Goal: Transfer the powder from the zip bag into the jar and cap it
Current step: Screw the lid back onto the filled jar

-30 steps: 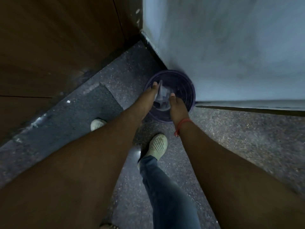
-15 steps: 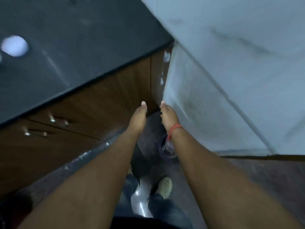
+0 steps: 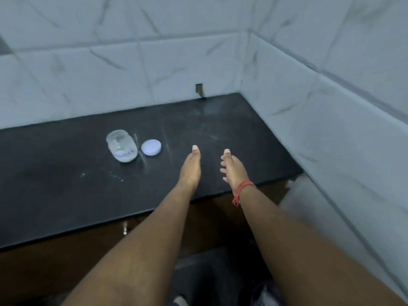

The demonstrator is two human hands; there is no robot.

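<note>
a: where is the jar [image 3: 122, 146] sitting for you right now?

b: it is standing upright and uncapped on the black counter [image 3: 55, 177], left of your hands, with a little white powder lying at its bottom and a written label on its side.

a: and the cap?

b: the white cap [image 3: 151, 147] is lying flat on the counter just beside the jar, on its right, not touching it. a few white specks are lying on the counter in front of the jar.

a: what are your hands doing?

b: your left hand [image 3: 191, 167] is hovering over the counter with its fingers together and stretched forward, holding nothing. your right hand [image 3: 234, 170], with a red thread [image 3: 242, 189] at the wrist, is hanging beside it, fingers loosely apart and empty. the tiled wall [image 3: 154, 62] is standing behind the counter.
</note>
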